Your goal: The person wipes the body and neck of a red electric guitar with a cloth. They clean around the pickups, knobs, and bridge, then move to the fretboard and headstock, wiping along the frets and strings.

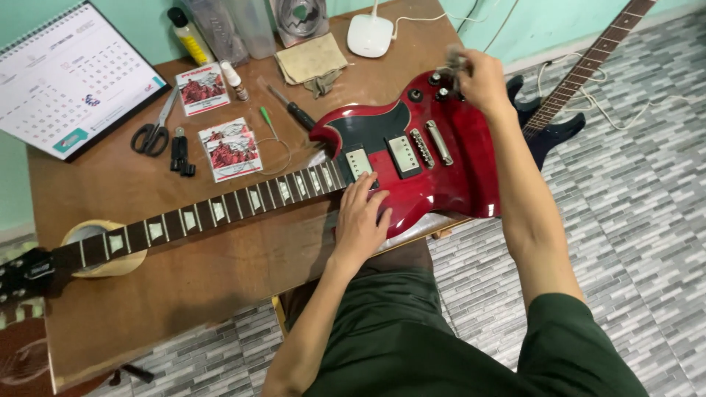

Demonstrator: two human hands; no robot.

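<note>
Red electric guitar [434, 158]: glossy curved body, black pickguard, metal pickups, inlaid neck, flat across worn brown wooden desk [220, 257] | left hand [360, 220]: released, fingers spread on body just below neck joint | right hand [482, 77]: clenched on small grey cloth [454, 60] at control knobs, body's far edge | scissors [152, 132], string packets [232, 149] beyond neck

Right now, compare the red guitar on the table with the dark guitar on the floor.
The red guitar lies across the wooden table; the dark guitar lies on the tiled floor. The red guitar shows whole, under both hands: left hand by the neck joint, right hand at its knobs. The dark guitar is untouched and partly hidden. Both are electric guitars.
</note>
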